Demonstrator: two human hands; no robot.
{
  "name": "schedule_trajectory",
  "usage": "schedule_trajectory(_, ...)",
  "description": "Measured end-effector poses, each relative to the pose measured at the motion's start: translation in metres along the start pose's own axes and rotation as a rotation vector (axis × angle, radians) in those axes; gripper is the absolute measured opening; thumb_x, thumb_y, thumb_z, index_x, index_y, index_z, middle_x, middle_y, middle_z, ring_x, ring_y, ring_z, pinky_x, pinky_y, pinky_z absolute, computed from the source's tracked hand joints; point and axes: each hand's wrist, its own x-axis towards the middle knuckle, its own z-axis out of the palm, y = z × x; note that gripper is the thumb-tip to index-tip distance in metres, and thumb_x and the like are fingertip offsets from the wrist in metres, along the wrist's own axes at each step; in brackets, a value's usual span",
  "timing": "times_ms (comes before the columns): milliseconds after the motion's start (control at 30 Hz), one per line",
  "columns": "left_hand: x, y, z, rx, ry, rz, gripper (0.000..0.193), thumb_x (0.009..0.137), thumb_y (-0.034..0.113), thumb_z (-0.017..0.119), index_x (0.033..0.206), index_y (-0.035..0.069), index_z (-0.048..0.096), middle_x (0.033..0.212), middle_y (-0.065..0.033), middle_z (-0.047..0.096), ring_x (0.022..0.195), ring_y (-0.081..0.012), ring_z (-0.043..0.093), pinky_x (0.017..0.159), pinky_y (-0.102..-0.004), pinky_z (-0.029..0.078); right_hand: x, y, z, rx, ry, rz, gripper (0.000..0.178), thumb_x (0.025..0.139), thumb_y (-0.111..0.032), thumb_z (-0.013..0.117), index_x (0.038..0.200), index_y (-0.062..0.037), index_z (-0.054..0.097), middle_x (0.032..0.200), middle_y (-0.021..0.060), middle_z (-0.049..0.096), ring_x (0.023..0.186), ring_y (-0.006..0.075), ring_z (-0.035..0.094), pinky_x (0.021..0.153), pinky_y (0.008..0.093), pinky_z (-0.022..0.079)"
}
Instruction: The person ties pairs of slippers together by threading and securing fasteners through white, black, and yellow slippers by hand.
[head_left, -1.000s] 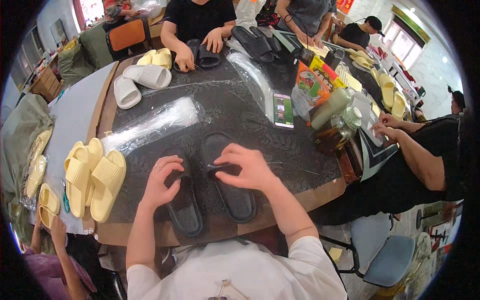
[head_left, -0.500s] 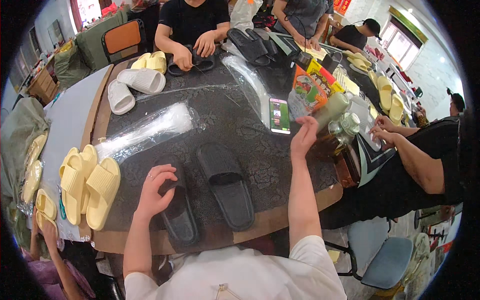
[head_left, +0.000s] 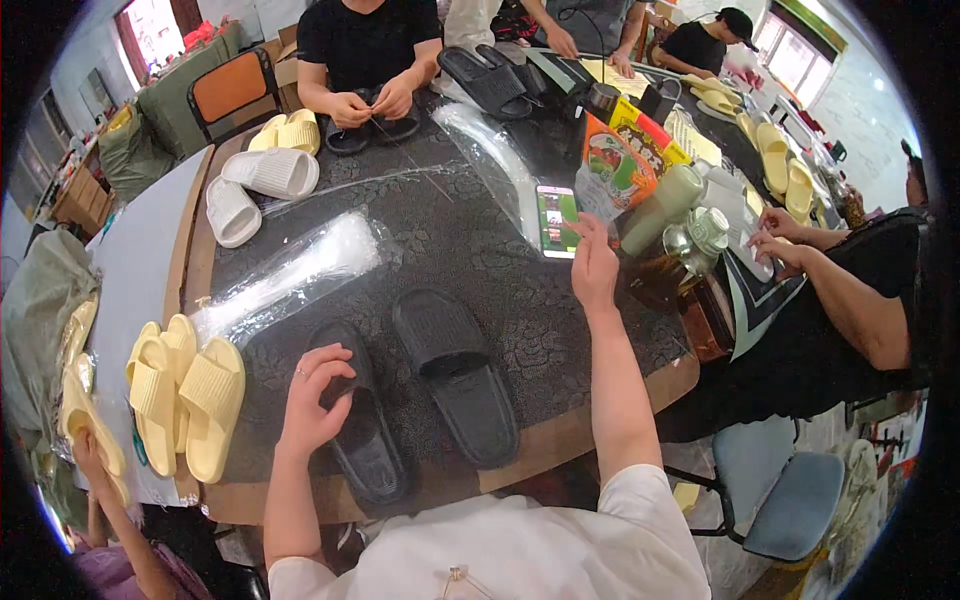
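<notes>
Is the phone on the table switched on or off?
On. The phone lies flat with its screen lit green, and the right hand touches its edge.

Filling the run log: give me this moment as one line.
left hand: on left black slipper | right hand: touching phone | right black slipper: free on table

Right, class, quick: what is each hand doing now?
Left hand: fingers curled loosely on the left black slipper.
Right hand: open, touching the phone.

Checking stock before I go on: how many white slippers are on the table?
2: one white slipper lies on its side by the yellow pair, the other just left of it at the table edge. More may be hidden.
</notes>
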Motion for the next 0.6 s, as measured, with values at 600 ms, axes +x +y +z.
schedule_trajectory(600,-0.0016,0.0007,-0.0024,0.024,-0.019,-0.022,0.03,0.065,-0.002,0.063,0.094,0.006,0.058,0.117,-0.0101,0.059,0.119,-0.0328,0.051,0.1,-0.0438,0.04,-0.0018,-0.0055,0.0088,-0.131,-0.035,-0.027,0.036,0.089,-0.003,0.042,0.124,-0.0076,0.048,0.102,0.0139,0.069,0.088,0.0346,0.066,0.077,0.0411,0.051)
